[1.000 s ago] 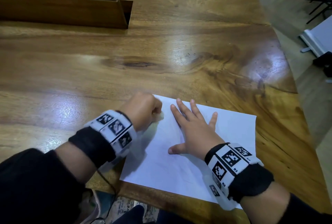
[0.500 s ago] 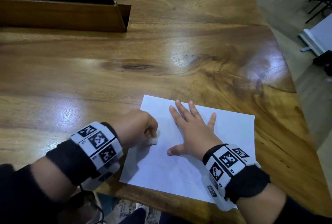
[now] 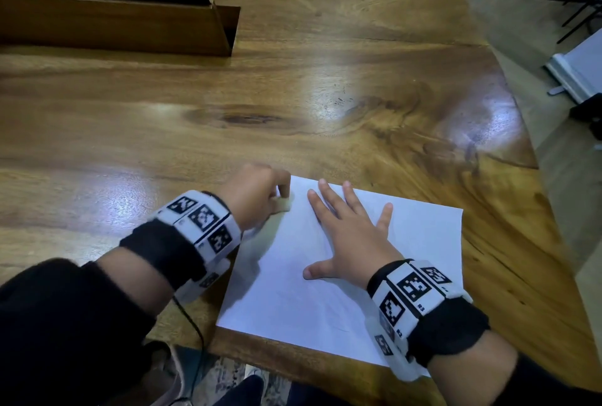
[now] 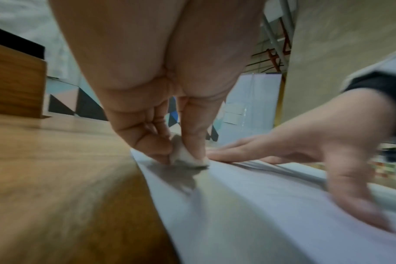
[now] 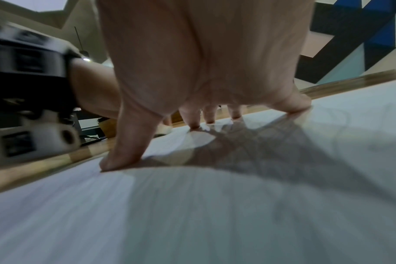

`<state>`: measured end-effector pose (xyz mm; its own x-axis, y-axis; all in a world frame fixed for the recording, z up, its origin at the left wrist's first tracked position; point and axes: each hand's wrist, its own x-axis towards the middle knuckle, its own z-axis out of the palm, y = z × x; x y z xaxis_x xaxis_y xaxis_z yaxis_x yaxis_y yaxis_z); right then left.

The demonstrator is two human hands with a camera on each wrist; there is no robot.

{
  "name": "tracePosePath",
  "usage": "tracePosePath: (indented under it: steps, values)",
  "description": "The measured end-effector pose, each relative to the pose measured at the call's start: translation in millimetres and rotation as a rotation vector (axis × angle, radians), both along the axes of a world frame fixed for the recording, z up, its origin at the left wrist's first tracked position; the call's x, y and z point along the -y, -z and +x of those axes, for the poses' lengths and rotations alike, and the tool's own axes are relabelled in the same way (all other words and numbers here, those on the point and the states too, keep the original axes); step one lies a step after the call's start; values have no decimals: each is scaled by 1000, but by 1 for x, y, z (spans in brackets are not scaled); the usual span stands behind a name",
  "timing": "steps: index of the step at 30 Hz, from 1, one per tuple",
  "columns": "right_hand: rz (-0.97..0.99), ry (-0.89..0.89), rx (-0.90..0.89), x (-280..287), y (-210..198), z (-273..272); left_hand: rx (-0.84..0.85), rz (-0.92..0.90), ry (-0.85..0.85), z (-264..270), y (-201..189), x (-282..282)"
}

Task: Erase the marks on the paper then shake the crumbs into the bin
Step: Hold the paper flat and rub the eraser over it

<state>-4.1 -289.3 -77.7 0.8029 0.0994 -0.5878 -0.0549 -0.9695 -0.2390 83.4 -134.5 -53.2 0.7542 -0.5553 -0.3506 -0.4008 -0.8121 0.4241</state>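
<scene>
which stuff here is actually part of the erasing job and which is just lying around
Part of the job:
- white sheet of paper flat on the table
- small white eraser pinched in the left hand
- right hand spread flat on the sheet

Just lying about:
- long brown wooden box at the far left
- glossy wooden table
- thin black cable under the left wrist

- An office or studio-like room, by the look of it.
- A large polished wooden table with live-edge grain fills the view.
- A wall of blue, black and pink geometric panels stands behind.
- Black metal frame legs stand on a pale floor.
</scene>
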Motion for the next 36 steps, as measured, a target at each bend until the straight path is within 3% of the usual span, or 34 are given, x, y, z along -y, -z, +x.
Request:
tracePosePath:
  steps: [3, 8, 13, 19, 24, 29, 36]
  values:
    - [5, 2, -5, 0, 0, 0, 28, -14, -31, -3, 0, -2]
    - [10, 3, -3, 1, 0, 0, -132, 71, 90, -23, 1, -22]
    - [0, 1, -5, 0, 0, 0, -9, -69, -50, 0, 0, 0]
    - [5, 2, -6, 0, 0, 0, -172, 52, 161, -26, 2, -11]
    - [-2, 1, -3, 0, 0, 0, 10, -62, -1, 1, 5, 11]
    - [9, 6, -2, 0, 0, 0, -77, 16, 153, -35, 5, -8]
    - [-5, 1, -8, 0, 0, 0, 34, -57, 40, -8, 10, 6]
